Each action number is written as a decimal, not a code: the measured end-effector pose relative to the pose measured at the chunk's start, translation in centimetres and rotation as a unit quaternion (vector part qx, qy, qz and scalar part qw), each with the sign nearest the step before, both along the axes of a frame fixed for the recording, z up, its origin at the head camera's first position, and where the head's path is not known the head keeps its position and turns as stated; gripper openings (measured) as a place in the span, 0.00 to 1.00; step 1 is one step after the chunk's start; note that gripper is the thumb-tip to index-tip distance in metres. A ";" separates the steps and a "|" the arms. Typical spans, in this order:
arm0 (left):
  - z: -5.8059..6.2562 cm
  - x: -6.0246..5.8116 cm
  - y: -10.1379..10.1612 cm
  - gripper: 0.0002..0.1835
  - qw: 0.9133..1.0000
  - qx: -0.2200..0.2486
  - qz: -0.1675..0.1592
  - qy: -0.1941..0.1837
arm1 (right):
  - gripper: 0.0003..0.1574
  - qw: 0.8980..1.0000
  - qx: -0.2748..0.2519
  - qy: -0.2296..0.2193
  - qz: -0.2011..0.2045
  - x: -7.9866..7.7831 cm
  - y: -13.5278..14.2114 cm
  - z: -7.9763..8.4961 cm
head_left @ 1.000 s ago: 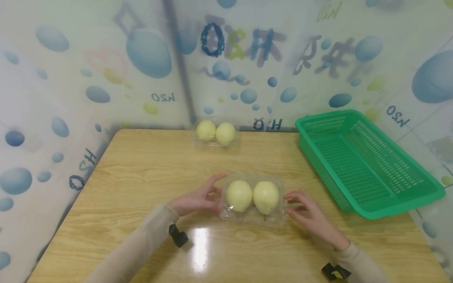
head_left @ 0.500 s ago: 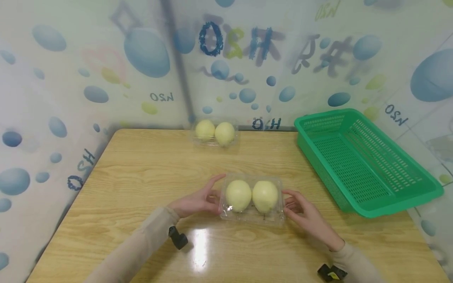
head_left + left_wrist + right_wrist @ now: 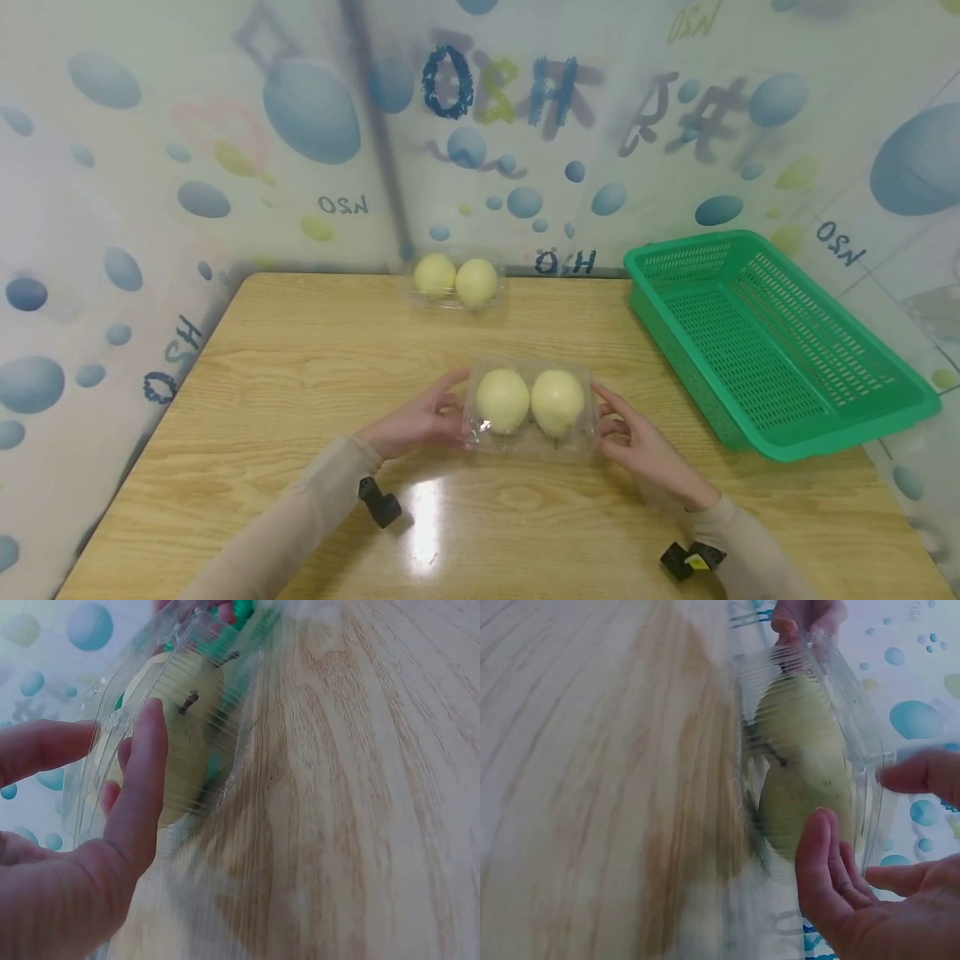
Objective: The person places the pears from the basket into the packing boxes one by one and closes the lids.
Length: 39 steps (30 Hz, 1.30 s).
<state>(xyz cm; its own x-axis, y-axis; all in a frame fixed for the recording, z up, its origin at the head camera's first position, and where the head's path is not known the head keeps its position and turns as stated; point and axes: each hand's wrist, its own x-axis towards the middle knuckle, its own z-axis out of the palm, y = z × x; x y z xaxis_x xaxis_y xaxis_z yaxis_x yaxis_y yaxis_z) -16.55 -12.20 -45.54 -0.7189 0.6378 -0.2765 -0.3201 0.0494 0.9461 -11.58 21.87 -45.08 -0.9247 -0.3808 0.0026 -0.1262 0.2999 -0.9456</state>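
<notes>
A clear plastic fruit box (image 3: 536,440) holding two pale yellow pears (image 3: 502,402) is in the middle of the head view. My left hand (image 3: 417,425) grips its left end, thumb and fingers on the rim and side wall. At the opposite end my right hand (image 3: 648,450) holds the box the same way. Both wrist views show the ribbed wall of the box and dark pear stems (image 3: 189,702) through the plastic. In the right wrist view, fingertips (image 3: 819,825) lie against the side. Whether the box's underside touches the table is hard to tell.
Against the wall at the back of the wooden table (image 3: 315,350) stands a second clear box with two pears (image 3: 476,283). A green slotted basket (image 3: 750,358) sits at the right. Patterned walls rise behind and beside the table.
My right hand, earlier slightly apart from the box's right end, has closed in and now holds it. The box has shifted slightly away from me and left, with my left hand still at its end.
</notes>
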 end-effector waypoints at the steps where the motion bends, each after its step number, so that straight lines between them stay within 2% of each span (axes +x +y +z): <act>1: -0.1 0.0 0.0 0.49 1.000 0.000 0.003 0.000 | 0.48 1.000 -0.005 -0.013 0.001 -0.1 -0.1 0.1; 7: -0.1 -0.1 0.3 0.47 1.000 -0.010 0.022 0.012 | 0.55 0.994 -0.057 -0.096 0.000 -0.9 -0.3 0.3; 18: 0.0 -0.1 0.6 0.47 0.999 0.020 0.043 -0.004 | 0.58 0.987 -0.083 -0.139 0.014 -2.0 -0.2 -0.1; 26: -0.2 -0.2 0.7 0.51 0.997 0.054 0.047 -0.014 | 0.59 0.984 -0.110 -0.140 0.009 -2.2 -0.3 -0.4; 32: -0.3 -0.3 0.8 0.49 0.997 0.057 0.046 -0.002 | 0.57 0.984 -0.118 -0.132 0.002 -2.1 -0.3 -0.7; 39: -0.1 -0.2 0.8 0.47 0.998 0.055 0.041 0.005 | 0.56 0.986 -0.104 -0.131 -0.004 -2.1 -0.3 -0.7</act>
<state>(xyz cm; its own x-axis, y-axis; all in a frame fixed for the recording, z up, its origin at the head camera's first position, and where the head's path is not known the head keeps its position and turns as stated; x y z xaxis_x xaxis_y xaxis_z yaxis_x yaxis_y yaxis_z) -16.78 -11.39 -45.68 -0.7725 0.6026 -0.2002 -0.3086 -0.0808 0.9478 -13.68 21.55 -45.77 -0.9068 -0.3906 -0.1589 0.1318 0.0955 -0.9867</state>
